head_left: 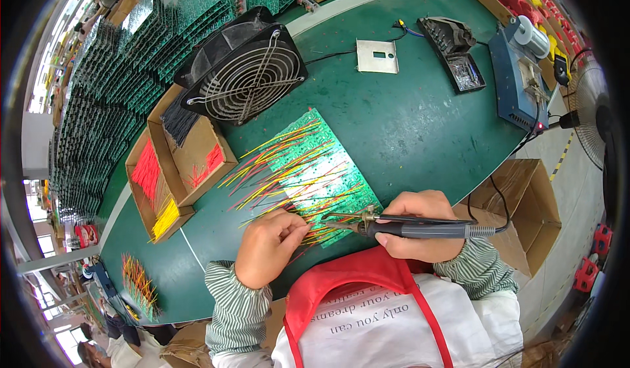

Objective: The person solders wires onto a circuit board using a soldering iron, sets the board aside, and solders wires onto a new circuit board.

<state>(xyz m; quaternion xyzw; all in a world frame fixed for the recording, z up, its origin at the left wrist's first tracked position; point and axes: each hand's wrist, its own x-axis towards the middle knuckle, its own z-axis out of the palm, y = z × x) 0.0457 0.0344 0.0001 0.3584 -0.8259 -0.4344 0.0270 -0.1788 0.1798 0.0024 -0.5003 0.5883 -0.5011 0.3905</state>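
Observation:
A green circuit board (328,164) lies on the table before me, with rows of thin red and yellow wires (262,164) sticking out over its left side. My right hand (420,227) is wrapped round a soldering iron (420,229) with a thin feed tube along it. The iron's tip points left, over the near end of the board. Thumb and forefinger of my left hand (272,243) are pinched together at the board's near left edge, on what looks like a wire, its grip partly hidden by the fingers.
A black fan (246,73) stands beyond the board, next to a cardboard box (187,197) of red, yellow and black wires. Stacked boards (105,92) fill the far left. A metal plate (377,56), an iron stand (456,56) and a blue soldering unit (515,79) are at the far right.

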